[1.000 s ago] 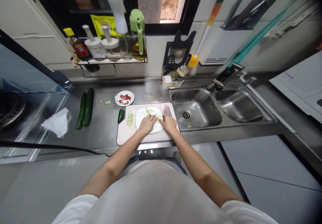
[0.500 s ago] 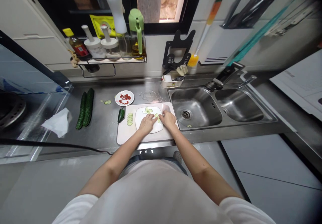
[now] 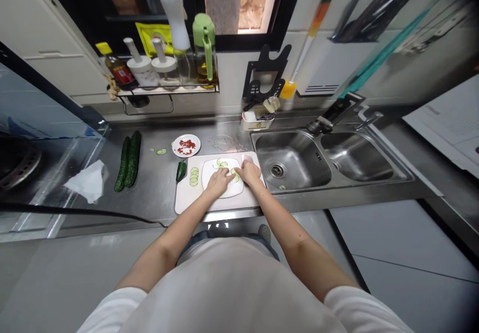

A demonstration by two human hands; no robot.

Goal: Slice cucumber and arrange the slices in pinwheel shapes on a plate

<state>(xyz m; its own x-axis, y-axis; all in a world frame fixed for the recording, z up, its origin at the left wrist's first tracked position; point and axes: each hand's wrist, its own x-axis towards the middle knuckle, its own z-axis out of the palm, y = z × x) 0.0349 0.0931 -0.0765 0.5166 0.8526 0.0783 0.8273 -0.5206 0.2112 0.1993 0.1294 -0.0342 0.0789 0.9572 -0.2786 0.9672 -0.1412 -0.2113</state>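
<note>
A white square plate [image 3: 233, 190] lies on a pale cutting board [image 3: 186, 200]. Thin cucumber slices [image 3: 221, 164] fan out near the plate's far edge. My left hand [image 3: 217, 183] rests over the plate, its fingers stretched forward and its thumb towards a cucumber slice [image 3: 235, 175]. From the right, my right hand [image 3: 250, 174] has its fingers closed in at that same slice; the exact grip is small and partly hidden. Overlapping cucumber slices [image 3: 193, 176] lie in a row on the board's left side. A cut cucumber piece [image 3: 181, 171] sits at the board's left edge.
A small plate [image 3: 186, 146] of red bits stands behind the board. Two whole cucumbers [image 3: 127, 161] and a crumpled white cloth or paper [image 3: 87, 180] lie leftward. The double sink [image 3: 292, 158] adjoins on the right. A condiment rack [image 3: 168, 91] hangs above the counter.
The hands stay over the plate with only slight finger movement around the slice. My right fingers have shifted a little. The whole view has moved slightly.
</note>
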